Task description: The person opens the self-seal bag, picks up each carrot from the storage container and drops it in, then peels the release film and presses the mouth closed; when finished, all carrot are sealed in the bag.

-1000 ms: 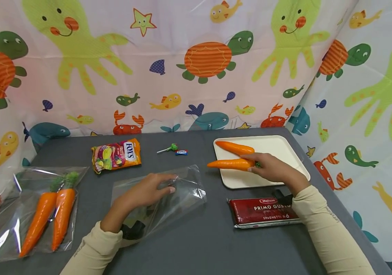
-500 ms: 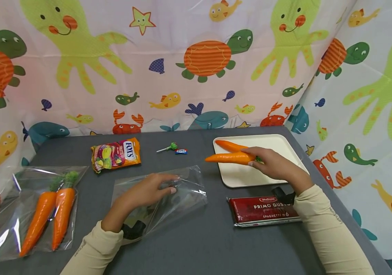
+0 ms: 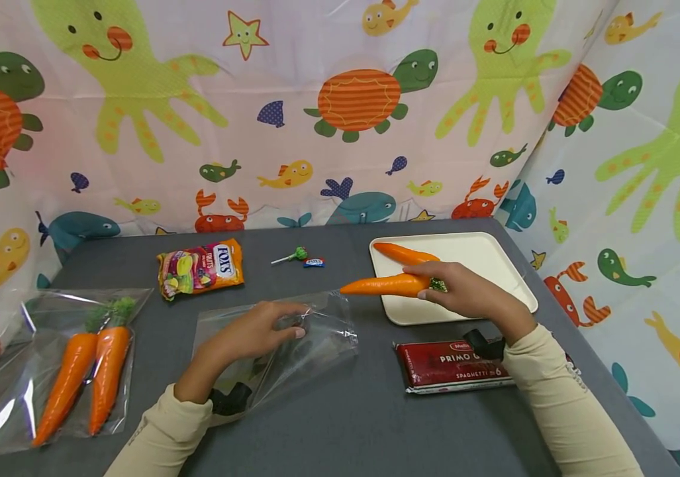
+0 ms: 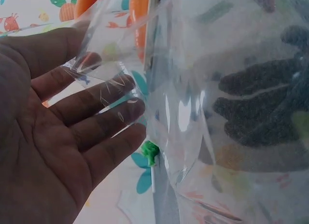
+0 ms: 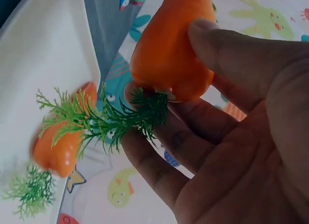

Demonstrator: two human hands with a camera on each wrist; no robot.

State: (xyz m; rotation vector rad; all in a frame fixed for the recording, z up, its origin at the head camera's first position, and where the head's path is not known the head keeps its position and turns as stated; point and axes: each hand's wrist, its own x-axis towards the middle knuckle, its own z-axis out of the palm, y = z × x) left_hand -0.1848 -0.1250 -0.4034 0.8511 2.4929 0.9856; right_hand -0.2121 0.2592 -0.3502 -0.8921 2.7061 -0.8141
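A curtain printed with green octopuses, turtles and fish hangs behind and to the right of the dark grey table [image 3: 340, 411] in front of me.

My right hand [image 3: 465, 291] grips a smooth orange plastic carrot [image 3: 378, 286] by its thick end, thumb on top and fingers curled beneath it, with the green plastic leaves poking out against my fingers. The carrot lies nearly level in the air, its pointed tip reaching left past the edge of the cream rectangular tray [image 3: 488, 265] toward the empty clear plastic bag [image 3: 292, 344]. A second orange carrot [image 3: 402, 253] lies on the tray just behind the one I hold.

My left hand [image 3: 250, 334] rests on the clear bag, which lies flat on the table in front of me. From the wrist view my fingers [image 4: 96, 122] are straight and relaxed against the film, a fold of the plastic lying over them; they are not curled round anything.

At the far left a second clear plastic bag [image 3: 30, 404] holds two orange carrots [image 3: 86, 371] side by side, green tops pointing away from me. Toward the back of the table lie an orange packet of fruit sweets [image 3: 201, 268], a green lollipop on a white stick [image 3: 293, 256] and a small blue wrapped sweet [image 3: 314, 262] just beside it. A dark red packet of spaghetti [image 3: 455, 366] lies near my right wrist, in front of the tray.
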